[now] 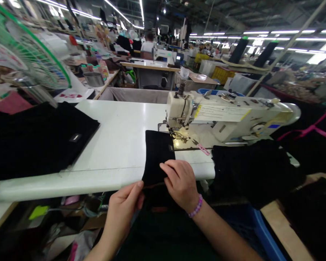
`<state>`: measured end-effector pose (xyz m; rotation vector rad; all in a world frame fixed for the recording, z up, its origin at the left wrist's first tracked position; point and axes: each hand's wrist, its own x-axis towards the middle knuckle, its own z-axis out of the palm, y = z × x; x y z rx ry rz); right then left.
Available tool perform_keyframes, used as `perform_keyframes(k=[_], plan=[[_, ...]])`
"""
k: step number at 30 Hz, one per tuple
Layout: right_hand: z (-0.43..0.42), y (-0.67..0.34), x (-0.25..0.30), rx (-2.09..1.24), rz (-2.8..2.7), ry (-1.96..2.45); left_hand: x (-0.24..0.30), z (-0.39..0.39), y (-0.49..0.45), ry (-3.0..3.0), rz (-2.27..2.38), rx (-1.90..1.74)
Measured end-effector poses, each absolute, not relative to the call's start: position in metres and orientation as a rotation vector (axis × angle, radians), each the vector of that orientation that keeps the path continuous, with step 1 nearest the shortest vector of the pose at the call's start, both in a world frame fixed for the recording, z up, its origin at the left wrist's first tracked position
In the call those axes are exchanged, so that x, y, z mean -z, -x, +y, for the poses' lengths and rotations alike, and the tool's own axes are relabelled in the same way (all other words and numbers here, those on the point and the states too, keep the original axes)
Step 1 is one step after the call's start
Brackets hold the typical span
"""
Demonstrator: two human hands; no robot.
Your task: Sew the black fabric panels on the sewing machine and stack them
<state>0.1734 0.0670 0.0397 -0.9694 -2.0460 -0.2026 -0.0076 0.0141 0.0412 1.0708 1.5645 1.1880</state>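
Note:
A black fabric piece (158, 150) with a small label near its right edge lies on the white sewing table, its far right corner by the needle area of the sewing machine (203, 112). Its near end hangs over the table's front edge. My left hand (126, 199) pinches the near left corner between thumb and fingers. On the near right side, my right hand (180, 183) is closed on the fabric, thumb and fingertips together. Pink thread snips (201, 146) rest on the machine bed, right of the fabric.
A stack of black fabric pieces (43, 139) covers the table's left side, next to a green-rimmed fan (29, 47). More black fabric (250, 170) lies at the right, over the table's edge. Below it stands a blue bin (266, 232). A person (148, 45) sits farther back.

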Motion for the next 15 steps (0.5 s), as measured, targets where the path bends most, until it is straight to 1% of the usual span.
perform_keyframes(k=[2, 4, 6, 8, 9, 10, 15], plan=[[0.067, -0.185, -0.032, 0.132, -1.860, 1.206, -0.035, 0.011, 0.009, -1.028, 1.596, -1.176], [0.064, -0.195, -0.024, -0.097, -1.681, 1.413, -0.029, 0.007, 0.009, -0.975, 1.617, -1.151], [0.060, -0.201, -0.017, -0.571, -1.510, 1.555, -0.023, 0.005, 0.007, -0.929, 1.626, -1.097], [0.055, -0.201, -0.011, -1.068, -1.338, 1.576, -0.017, 0.003, 0.003, -0.885, 1.628, -1.028], [0.053, -0.200, -0.008, -1.239, -1.272, 1.551, -0.014, 0.003, 0.002, -0.861, 1.625, -0.992], [0.051, -0.199, -0.005, -1.339, -1.230, 1.525, -0.011, 0.003, 0.000, -0.835, 1.620, -0.961], [0.045, -0.196, -0.001, -1.548, -0.993, 1.367, -0.009, 0.004, -0.004, -0.773, 1.616, -0.928]])
